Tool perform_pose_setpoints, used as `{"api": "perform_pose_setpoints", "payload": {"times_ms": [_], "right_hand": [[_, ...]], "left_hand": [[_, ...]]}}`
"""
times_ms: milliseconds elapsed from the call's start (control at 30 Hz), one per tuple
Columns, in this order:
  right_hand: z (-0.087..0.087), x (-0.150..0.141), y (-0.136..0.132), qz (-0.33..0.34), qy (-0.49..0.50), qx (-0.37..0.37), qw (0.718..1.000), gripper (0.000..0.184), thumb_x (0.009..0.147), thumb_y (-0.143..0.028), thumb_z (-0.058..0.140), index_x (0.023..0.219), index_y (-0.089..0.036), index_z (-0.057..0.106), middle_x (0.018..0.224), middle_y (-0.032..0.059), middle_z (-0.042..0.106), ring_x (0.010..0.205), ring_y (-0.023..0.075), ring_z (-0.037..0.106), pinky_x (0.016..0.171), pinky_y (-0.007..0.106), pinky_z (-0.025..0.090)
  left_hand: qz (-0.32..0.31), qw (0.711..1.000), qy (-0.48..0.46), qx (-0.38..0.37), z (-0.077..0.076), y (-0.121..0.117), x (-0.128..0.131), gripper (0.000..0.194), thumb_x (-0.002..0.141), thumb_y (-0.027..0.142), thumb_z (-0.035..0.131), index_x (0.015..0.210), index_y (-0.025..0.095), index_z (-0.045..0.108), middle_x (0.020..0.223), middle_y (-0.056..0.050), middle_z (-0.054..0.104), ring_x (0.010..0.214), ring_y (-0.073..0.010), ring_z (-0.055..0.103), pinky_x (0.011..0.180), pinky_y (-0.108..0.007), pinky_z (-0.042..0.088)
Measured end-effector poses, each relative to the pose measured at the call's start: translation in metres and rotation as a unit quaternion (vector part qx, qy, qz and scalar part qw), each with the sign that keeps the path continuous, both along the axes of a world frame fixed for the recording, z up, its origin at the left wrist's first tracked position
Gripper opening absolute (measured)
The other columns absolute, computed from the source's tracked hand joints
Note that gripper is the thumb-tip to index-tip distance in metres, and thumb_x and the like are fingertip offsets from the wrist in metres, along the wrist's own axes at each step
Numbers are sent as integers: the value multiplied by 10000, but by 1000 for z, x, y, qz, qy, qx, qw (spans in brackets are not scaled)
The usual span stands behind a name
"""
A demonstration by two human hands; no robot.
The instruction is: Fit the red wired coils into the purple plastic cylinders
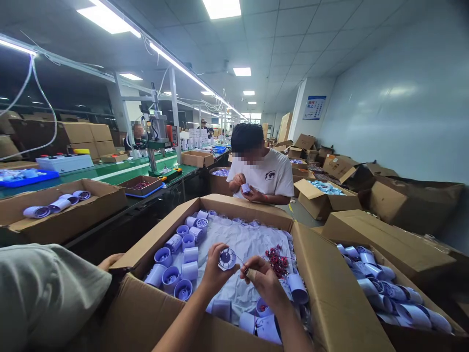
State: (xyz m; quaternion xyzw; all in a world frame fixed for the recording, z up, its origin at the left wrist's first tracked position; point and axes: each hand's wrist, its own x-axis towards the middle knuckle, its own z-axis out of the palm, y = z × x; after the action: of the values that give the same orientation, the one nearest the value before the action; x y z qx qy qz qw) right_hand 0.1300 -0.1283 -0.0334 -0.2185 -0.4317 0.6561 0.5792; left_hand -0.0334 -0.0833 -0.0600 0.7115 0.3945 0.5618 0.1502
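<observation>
My left hand (pixel 213 273) grips a white round plastic housing (pixel 227 259), its spoked open end turned toward me. Close to its right, my right hand (pixel 266 281) is closed in a pinch on a thin wire (pixel 240 261) that runs to the housing. Something tan is wrapped round a digit of that hand. Both hands are above a large open cardboard box (pixel 326 288) lined with a white sheet (pixel 240 239). Behind my right hand a tangle of red and dark wires (pixel 277 261) lies on the sheet. White cylindrical housings (pixel 171 277) stand along the box's left side, and several lie near its front edge.
Across the box a person in a white shirt (pixel 269 171) handles a similar white part (pixel 245 187). A grey sleeve (pixel 51 293) is close at left. More housings fill a carton (pixel 384 288) at right. A green workbench (pixel 110 168) with a press (pixel 159 139) stands at left.
</observation>
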Motion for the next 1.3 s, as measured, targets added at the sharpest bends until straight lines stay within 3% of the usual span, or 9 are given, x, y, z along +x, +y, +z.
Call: {"api": "perform_pose_setpoints", "payload": {"times_ms": [233,367,567,700,867,933,1167,1300], "right_hand": [[-7,-2,2,-12,-63,4,998,165,633,-271,777,738,-201,670,735,5,699,663,134,630,544,225,410],[-10,-4,4,-27,-120,-5,992,196,627,-305,780,745,-192,671,729,7,693,632,134,620,517,223,406],[-14,-13,6,-124,-132,-7,983,295,621,-333,792,863,-215,672,779,-1,697,713,143,622,653,248,479],[-19,-12,8,-229,-205,49,950,268,738,-403,686,935,-228,639,788,19,683,678,163,612,650,284,489],[-21,-7,5,-306,-364,173,862,124,780,-340,637,869,-264,678,928,68,638,883,233,589,799,369,473],[-22,-8,4,-320,-388,197,842,105,778,-319,634,856,-269,684,968,78,602,928,246,570,816,392,472],[-19,-12,2,-312,-422,212,824,75,759,-250,651,811,-271,701,940,69,582,907,238,562,842,402,466],[-17,-11,1,-283,-423,209,835,135,763,-213,629,845,-280,711,976,69,600,912,236,563,855,397,456]], "left_hand": [[18,999,24,25,0,0,-2,409,605,254,742,962,220,546,967,-56,581,900,-236,581,785,-396,517],[23,999,44,5,-6,1,-1,412,630,220,706,1002,221,527,1053,-84,594,1007,-264,574,842,-428,504],[25,993,95,58,-16,1,9,378,702,122,588,1042,226,460,1000,-70,609,979,-246,602,841,-441,499],[34,989,114,86,-15,-4,11,476,699,69,541,1139,214,427,1074,-104,588,1054,-261,560,886,-453,471],[15,988,136,66,-8,-8,11,488,712,113,575,1173,209,448,1077,-110,582,1035,-268,551,879,-438,473],[4,988,139,71,-6,-9,11,425,724,129,579,1128,211,475,1050,-96,588,1007,-257,553,868,-427,478],[-48,988,133,60,-2,-11,14,405,681,78,573,1057,214,510,1034,-83,596,990,-240,544,867,-403,476],[-58,990,125,43,-2,-11,13,433,665,76,584,1068,218,510,1047,-87,595,1006,-247,539,876,-413,470]]}}
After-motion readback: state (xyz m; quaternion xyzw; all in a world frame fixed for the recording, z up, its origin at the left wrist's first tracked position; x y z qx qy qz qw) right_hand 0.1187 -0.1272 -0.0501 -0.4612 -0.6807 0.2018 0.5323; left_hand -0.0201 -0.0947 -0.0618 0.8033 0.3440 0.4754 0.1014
